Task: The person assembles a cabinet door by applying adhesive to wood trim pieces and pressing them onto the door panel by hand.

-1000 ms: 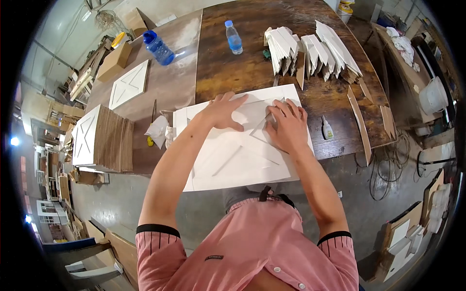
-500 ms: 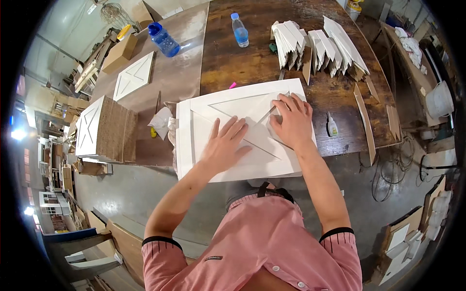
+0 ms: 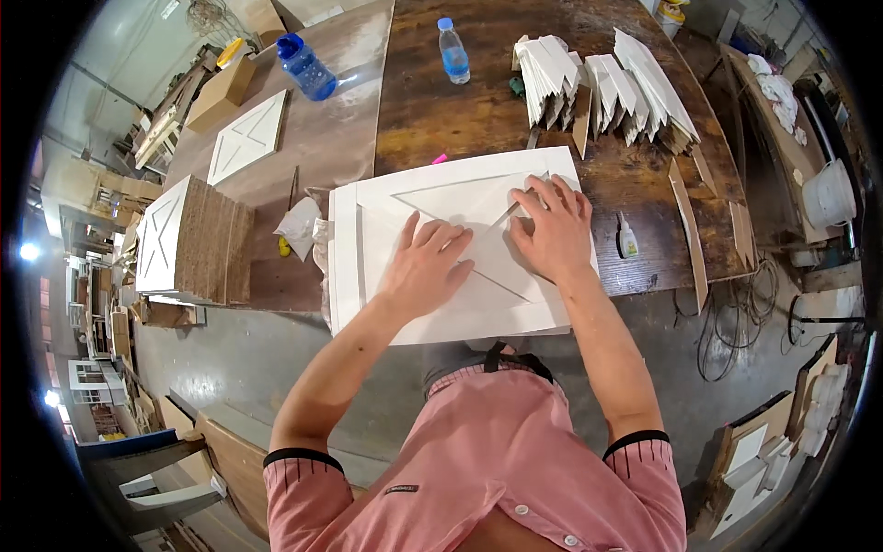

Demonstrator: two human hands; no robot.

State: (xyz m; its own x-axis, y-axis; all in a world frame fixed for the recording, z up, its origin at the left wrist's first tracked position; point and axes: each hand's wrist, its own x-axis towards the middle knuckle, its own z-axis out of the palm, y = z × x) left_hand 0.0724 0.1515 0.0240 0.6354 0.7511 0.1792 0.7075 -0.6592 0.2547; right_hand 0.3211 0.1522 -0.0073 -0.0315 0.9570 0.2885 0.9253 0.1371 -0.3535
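A white rectangular panel with a raised border and crossing diagonal strips lies at the near edge of the table. My left hand rests on the panel left of its middle, fingers apart and slightly bent. On the upper right part, my right hand touches a diagonal strip and the border with spread, bent fingertips. Neither hand grips anything. To the right of the panel, a small white glue bottle is on the dark wood. A pink marker-like piece shows just past the far edge.
On the left stands a stack of similar panels, with one more panel behind it. A crumpled white bag lies beside my panel. Farther back are a blue jug, a water bottle and bundled white strips. Loose strips lie right.
The fingers of my left hand have drawn in and bent a little more on the panel. My right hand stays nearly in place. The whole view has shifted slightly.
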